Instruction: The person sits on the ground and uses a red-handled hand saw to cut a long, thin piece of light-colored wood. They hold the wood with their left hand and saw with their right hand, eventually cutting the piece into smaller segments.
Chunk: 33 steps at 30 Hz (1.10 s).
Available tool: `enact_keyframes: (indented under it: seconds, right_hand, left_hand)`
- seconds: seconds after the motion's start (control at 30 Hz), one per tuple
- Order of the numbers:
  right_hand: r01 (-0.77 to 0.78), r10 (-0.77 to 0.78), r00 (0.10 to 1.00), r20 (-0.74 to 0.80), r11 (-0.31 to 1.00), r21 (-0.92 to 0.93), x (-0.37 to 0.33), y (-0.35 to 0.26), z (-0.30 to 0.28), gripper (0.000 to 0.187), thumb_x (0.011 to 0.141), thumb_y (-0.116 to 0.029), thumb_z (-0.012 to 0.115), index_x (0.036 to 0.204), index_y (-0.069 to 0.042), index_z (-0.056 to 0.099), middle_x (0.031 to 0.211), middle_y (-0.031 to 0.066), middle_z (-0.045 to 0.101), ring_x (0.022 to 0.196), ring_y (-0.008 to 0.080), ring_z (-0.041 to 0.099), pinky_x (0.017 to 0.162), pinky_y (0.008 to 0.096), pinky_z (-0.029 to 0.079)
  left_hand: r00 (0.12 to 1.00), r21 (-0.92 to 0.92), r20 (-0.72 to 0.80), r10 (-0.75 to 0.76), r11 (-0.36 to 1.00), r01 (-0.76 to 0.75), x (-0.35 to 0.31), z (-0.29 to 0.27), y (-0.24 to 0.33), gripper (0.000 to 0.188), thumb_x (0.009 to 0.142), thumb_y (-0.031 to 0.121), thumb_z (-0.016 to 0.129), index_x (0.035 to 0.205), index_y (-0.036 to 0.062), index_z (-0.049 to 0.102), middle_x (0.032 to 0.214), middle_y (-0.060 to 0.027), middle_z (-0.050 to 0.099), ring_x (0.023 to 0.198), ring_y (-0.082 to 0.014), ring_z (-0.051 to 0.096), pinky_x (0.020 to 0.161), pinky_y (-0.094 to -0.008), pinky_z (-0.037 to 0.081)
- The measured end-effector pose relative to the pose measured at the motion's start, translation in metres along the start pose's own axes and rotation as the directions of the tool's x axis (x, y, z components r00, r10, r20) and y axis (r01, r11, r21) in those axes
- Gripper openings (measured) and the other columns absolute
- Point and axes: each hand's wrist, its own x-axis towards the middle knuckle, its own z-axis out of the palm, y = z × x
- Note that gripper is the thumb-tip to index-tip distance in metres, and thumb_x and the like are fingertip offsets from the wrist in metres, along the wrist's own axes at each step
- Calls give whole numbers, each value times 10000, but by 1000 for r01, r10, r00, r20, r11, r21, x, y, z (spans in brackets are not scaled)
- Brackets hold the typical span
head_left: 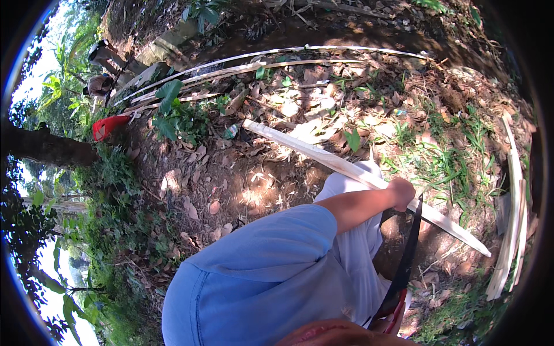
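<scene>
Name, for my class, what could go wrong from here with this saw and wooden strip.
1. The tip of the saw appears close to the left hand gripping the wooden strip; a slip might cut that hand.
2. The blade also runs beside the white trousers in this view, so a stray stroke could catch the leg.
3. Only the left hand is seen gripping the strip, so it might twist or shift.

Plank (314, 153): over my knee (370, 167), in my left fingers (403, 192)
Saw (406, 254): across the plank, right of those fingers
Strips (248, 68): on the ground (231, 176) ahead
Strip bundle (512, 230): my right
Trunk (52, 147): far left
</scene>
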Motion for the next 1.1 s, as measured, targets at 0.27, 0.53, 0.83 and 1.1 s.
enact_keyframes:
  seconds: [0.27, 0.53, 0.83, 1.1]
  right_hand:
    - [-186, 181, 980, 87, 981, 56, 31, -26, -7, 477, 1127, -233, 605, 1506, 57, 615, 1396, 206, 704, 1193, 232, 687, 947, 360, 593]
    - [-189, 175, 975, 137, 978, 93, 34, -87, 22, 450, 1129, -213, 603, 1483, 63, 634, 1368, 253, 711, 1176, 274, 722, 920, 354, 614]
    - [26, -27, 998, 49, 999, 21, 43, -49, -7, 454, 1123, -182, 594, 1495, 77, 618, 1358, 266, 716, 1151, 285, 743, 891, 342, 625]
    - [26, -25, 1000, -12, 988, 154, 28, -7, 9, 441, 1126, -205, 602, 1473, 63, 647, 1329, 211, 735, 1006, 210, 717, 754, 281, 589]
  left_hand:
    - [999, 33, -2, -36, 999, 36, -6, 16, 15, 312, 771, 241, 880, 1054, 109, 865, 1049, -82, 830, 1009, -266, 807, 839, -398, 643]
    - [1000, -5, -12, -16, 1000, 16, -3, 1, 9, 219, 799, 193, 835, 1000, 108, 859, 959, -94, 813, 938, -295, 804, 820, -406, 632]
    - [995, -35, 42, -89, 995, 91, 5, 17, 10, 320, 779, 196, 859, 1093, 134, 862, 1086, -87, 822, 1041, -288, 797, 875, -411, 643]
    - [994, -73, 58, -87, 993, 91, 8, -8, -1, 288, 740, 249, 838, 979, 90, 855, 966, -116, 811, 942, -312, 802, 831, -415, 640]
